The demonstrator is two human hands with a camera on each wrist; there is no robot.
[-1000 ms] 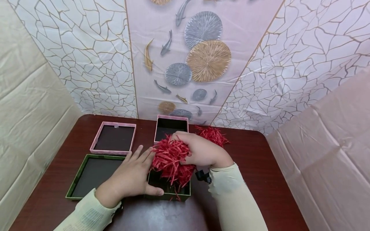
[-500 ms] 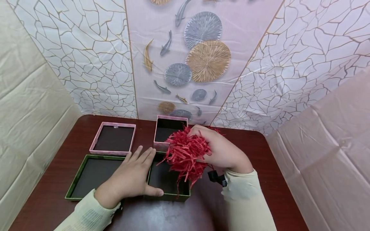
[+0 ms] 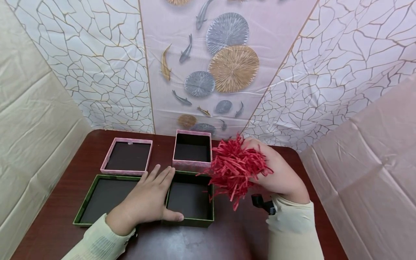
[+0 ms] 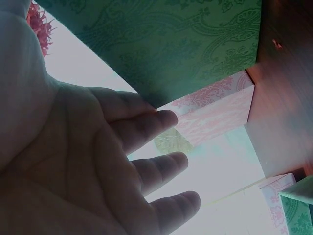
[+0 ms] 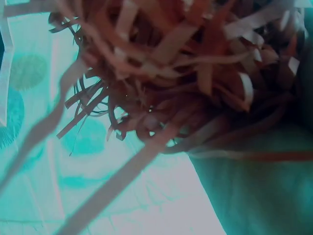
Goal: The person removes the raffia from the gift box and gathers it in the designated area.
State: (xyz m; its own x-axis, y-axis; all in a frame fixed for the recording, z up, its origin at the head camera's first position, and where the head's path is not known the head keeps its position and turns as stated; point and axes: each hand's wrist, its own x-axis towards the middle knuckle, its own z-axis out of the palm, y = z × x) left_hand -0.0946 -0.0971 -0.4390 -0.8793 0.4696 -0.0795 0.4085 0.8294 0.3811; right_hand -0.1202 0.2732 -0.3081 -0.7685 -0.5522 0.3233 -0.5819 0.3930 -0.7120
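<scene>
My right hand grips a big clump of red paper shreds, held up to the right of the green box. Loose strands hang down from the clump, and in the right wrist view the shreds fill the upper part. My left hand rests with spread, straight fingers at the left rim of the green box, thumb over its front edge. The box's dark inside shows bare. In the left wrist view the palm faces the camera beside the box's green patterned wall.
Behind the green box stands an open pink box. To the left lie a pink lid and, partly behind my left arm, a green lid, both inside up. All are on a dark red wooden table against a patterned backdrop.
My right hand has lifted the red paper shreds out of the green box and carried them to the right, uncovering its inside. The left hand has stayed in place.
</scene>
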